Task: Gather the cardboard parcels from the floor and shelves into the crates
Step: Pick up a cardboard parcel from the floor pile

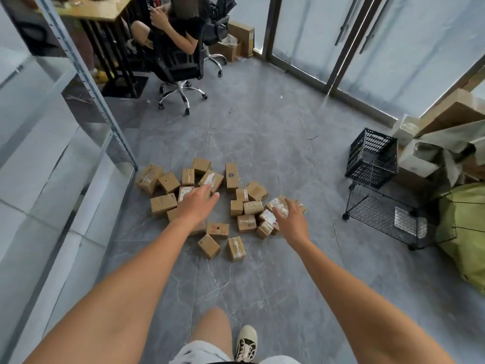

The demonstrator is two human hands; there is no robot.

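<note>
A loose heap of small cardboard parcels (210,200) lies on the grey tiled floor (262,127) in the middle of the scene, most of them taped and some bearing white labels. Both bare arms stretch forward over the heap. The left hand (195,203) is held above the left part of the pile with its fingers extended and slightly spread, holding nothing; whether it touches the parcels below cannot be told. The right hand (291,219) is over the right part of the pile, fingers curved and apart, close to a labelled parcel (275,204), with nothing clasped in it. Two parcels lie nearest, a little apart from the rest: one with a dark dot (208,246) and a taped one (236,248) just to its right. To the right, well apart from the heap, a black plastic crate (372,157) sits tipped on top of a black wire cage crate (385,216); no parcels show in the plastic crate. Further right are a yellow-green bag (464,227) and stacked cardboard and white packing. On the left runs a metal shelf unit (86,77). At the far side a seated person occupies a black office chair (181,67) beside a desk (99,9). At the near edge a knee and a pale laced shoe (246,344) show.
</note>
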